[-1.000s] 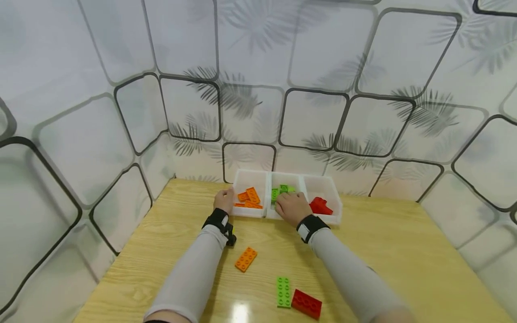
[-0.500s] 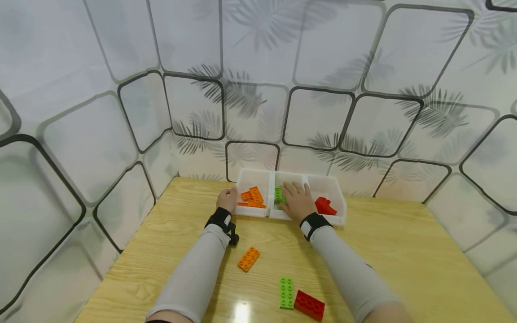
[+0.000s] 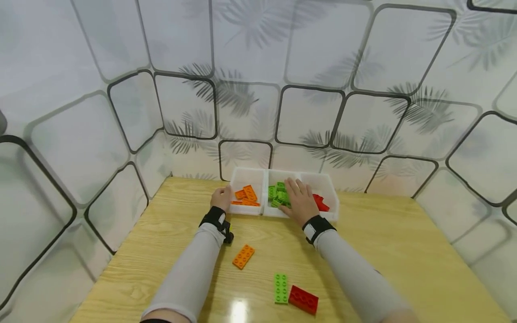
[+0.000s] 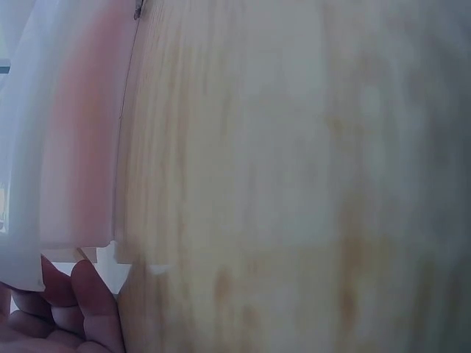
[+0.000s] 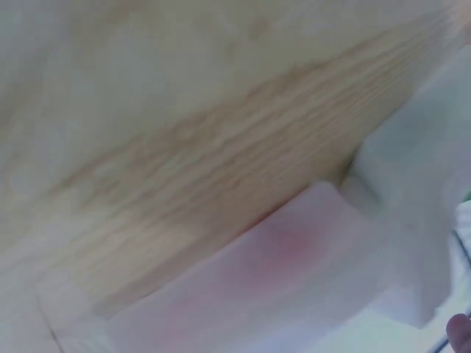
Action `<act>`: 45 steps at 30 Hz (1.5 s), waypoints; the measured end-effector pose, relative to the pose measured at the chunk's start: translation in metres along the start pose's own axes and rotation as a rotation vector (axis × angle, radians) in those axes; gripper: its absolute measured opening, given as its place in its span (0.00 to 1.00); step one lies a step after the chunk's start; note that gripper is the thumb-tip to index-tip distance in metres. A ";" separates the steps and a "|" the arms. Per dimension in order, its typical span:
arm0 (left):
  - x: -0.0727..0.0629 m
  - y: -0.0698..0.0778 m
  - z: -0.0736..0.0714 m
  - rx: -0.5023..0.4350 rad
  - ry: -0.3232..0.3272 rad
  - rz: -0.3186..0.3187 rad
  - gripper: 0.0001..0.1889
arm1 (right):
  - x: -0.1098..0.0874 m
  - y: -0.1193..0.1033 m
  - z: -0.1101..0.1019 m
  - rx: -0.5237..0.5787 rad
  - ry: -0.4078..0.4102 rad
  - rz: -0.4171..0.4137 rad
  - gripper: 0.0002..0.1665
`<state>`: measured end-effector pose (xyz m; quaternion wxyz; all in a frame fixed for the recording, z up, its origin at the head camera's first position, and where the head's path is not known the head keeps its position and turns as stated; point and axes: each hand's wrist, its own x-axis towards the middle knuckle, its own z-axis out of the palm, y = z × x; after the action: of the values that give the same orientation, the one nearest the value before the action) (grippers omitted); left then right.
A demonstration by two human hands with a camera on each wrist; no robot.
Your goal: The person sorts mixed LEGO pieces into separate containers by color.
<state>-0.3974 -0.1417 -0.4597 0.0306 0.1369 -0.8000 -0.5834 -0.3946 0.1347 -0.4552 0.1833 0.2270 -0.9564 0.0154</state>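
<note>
A white three-part storage tray [image 3: 246,211] stands against the back of the table. Orange building bricks [image 3: 249,194] lie in its left compartment, green ones [image 3: 278,194] in the middle and red ones [image 3: 320,203] on the right. My left hand [image 3: 221,198] grips the tray's left end; in the left wrist view its curled fingers [image 4: 96,301] are tucked at the rim. With fingers straight and holding nothing visible, my right hand [image 3: 300,202] is over the divider between the green and red bricks, partly hiding both. Only a fingertip [image 5: 460,334] shows in the right wrist view.
On the table in front of the tray lie three loose bricks: a flat orange one [image 3: 243,256], a flat green one [image 3: 280,289] and a thicker red one [image 3: 304,299]. A patterned curtain [image 3: 250,112] hangs right behind the tray.
My right hand's fingers, bent among the green bricks earlier, have straightened, and the hand has shifted right, uncovering more green bricks. The left hand stays at the tray's end.
</note>
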 end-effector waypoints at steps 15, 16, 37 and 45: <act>0.001 -0.003 0.001 -0.042 -0.025 -0.049 0.29 | -0.022 -0.086 -0.040 0.168 -0.076 -0.563 0.21; 0.001 -0.003 0.001 -0.044 -0.021 -0.047 0.29 | -0.022 -0.093 -0.041 0.203 -0.132 -0.585 0.20; 0.002 -0.002 0.003 -0.005 -0.011 -0.027 0.30 | -0.031 -0.133 -0.037 0.293 -0.431 -0.645 0.25; 0.009 -0.005 0.000 -0.009 0.013 -0.017 0.30 | -0.035 -0.128 -0.035 0.290 -0.410 -0.597 0.31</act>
<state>-0.4055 -0.1450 -0.4654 0.0314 0.1475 -0.7959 -0.5864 -0.2968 0.0393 -0.4418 -0.0494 0.5173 -0.8529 0.0506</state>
